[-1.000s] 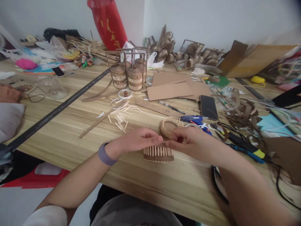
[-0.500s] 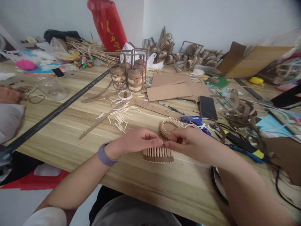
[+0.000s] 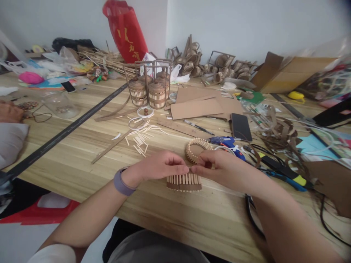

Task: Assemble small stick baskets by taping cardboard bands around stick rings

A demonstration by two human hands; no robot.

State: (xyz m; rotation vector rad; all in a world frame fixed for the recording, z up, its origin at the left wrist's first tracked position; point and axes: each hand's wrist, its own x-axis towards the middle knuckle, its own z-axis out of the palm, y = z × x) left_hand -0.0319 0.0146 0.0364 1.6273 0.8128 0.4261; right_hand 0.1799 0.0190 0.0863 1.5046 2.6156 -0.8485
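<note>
The fingers of our left hand and our right hand are bent in, with the thumb tips almost meeting over the top of the little stick basket. We can't tell if they pinch its rim or some tiny bit, because our hands hide that spot. The basket is near the middle of the tabletop's front edge. If we squeeze too hard, we think its thin sticks could lean or pop loose. If one hand pulls more than the other, the top could go crooked.

The stick ring lies just behind, right by our right hand. A bump from our knuckles might bend it. Next, toward the right edge, is a blue tool that looks like a glue gun. We can't see if it's hot; if it is, brushing it could burn us. Toward the left edge, loose sticks are spread out. A careless sweep could scatter them.
</note>
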